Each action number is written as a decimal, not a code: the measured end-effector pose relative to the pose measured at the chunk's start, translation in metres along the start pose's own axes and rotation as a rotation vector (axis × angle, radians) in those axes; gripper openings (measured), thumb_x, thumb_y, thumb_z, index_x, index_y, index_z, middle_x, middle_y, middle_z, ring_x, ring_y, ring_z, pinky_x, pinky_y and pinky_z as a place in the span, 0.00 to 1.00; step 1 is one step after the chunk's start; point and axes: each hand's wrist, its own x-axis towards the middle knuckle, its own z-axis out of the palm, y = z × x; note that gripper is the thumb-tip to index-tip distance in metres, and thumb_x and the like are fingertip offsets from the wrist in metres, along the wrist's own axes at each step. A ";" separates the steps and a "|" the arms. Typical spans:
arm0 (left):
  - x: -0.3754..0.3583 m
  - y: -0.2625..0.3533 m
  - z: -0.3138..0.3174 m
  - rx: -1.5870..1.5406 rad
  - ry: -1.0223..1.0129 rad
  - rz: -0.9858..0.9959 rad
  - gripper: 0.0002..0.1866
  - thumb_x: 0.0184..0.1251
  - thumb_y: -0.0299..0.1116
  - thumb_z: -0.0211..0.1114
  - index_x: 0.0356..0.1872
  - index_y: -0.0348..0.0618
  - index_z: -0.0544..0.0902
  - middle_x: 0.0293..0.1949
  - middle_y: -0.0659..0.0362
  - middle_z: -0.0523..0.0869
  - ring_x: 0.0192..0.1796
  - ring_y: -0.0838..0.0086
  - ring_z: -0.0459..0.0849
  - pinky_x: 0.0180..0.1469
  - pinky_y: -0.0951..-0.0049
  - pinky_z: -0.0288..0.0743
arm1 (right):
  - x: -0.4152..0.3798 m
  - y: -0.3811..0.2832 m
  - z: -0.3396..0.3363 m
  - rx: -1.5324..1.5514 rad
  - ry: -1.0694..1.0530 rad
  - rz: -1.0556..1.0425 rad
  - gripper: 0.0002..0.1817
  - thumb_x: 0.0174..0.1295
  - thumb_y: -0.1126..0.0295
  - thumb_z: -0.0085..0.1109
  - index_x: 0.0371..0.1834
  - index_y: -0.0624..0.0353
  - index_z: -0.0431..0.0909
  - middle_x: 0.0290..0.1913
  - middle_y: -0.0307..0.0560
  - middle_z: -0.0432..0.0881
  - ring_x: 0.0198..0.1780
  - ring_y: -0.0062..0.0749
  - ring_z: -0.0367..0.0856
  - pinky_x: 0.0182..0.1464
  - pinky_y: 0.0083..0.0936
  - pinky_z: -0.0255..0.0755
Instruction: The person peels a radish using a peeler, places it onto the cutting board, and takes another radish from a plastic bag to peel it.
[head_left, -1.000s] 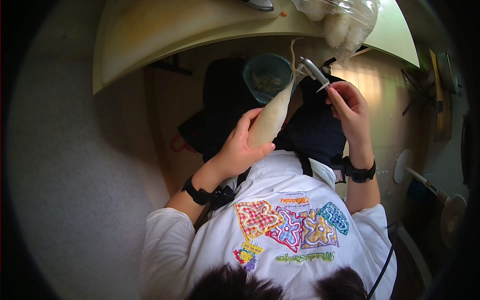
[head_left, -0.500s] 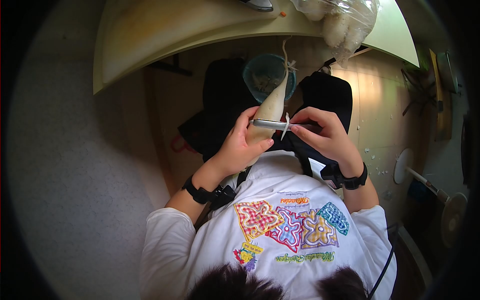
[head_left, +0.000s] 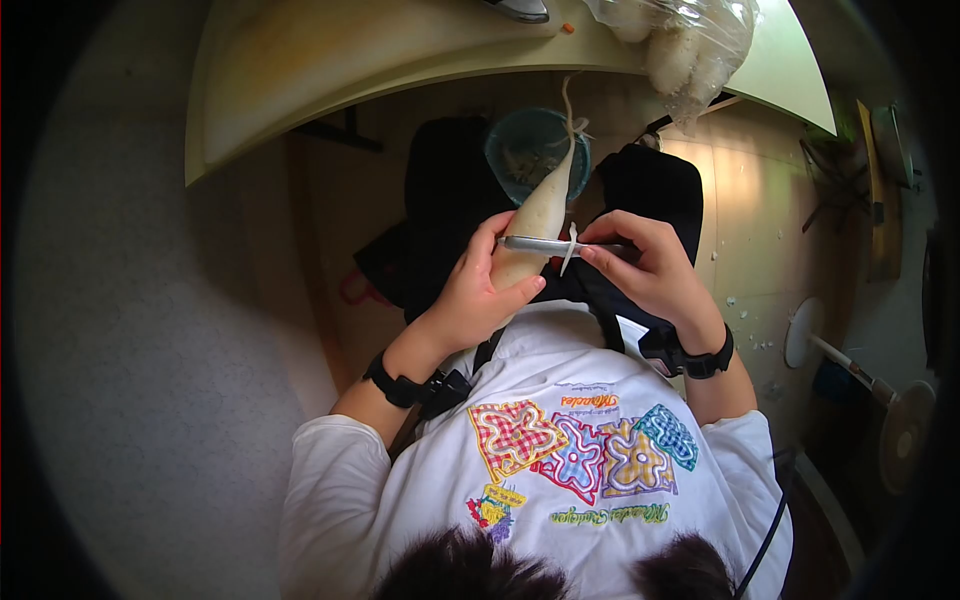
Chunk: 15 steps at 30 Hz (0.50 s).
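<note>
Left hand (head_left: 478, 295) is wrapped around the radish (head_left: 540, 215), tip pointing over the bowl (head_left: 515, 150); right hand (head_left: 645, 265) is clamped on the peeler (head_left: 545, 244), blade across its thick end. Skin looks mostly pale already, peeling seems well along, peels sit in the bowl

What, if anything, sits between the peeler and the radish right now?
Nothing visible. The right hand holds the peeler straight across the white radish, apparently touching it, just above the left hand gripping its thick end.
</note>
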 end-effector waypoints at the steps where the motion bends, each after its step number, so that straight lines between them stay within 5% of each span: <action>1: 0.000 0.000 -0.002 -0.001 0.000 0.000 0.37 0.66 0.25 0.68 0.72 0.34 0.56 0.61 0.51 0.76 0.61 0.72 0.77 0.65 0.69 0.71 | 0.001 0.000 0.001 -0.004 0.003 -0.004 0.06 0.65 0.75 0.66 0.42 0.66 0.82 0.35 0.44 0.87 0.36 0.19 0.83 0.36 0.17 0.75; 12: -0.001 -0.004 0.000 0.012 0.033 0.018 0.37 0.65 0.26 0.69 0.72 0.35 0.58 0.62 0.52 0.74 0.64 0.72 0.74 0.67 0.69 0.69 | 0.001 -0.002 -0.001 -0.039 0.030 -0.035 0.06 0.65 0.75 0.65 0.42 0.65 0.81 0.35 0.46 0.87 0.36 0.21 0.84 0.36 0.19 0.75; 15: -0.005 0.002 0.002 0.020 -0.026 -0.044 0.39 0.65 0.26 0.69 0.74 0.37 0.56 0.61 0.53 0.72 0.64 0.73 0.72 0.67 0.69 0.68 | 0.005 0.008 -0.006 -0.186 0.252 -0.074 0.07 0.66 0.73 0.66 0.42 0.64 0.80 0.33 0.46 0.85 0.32 0.21 0.82 0.34 0.19 0.73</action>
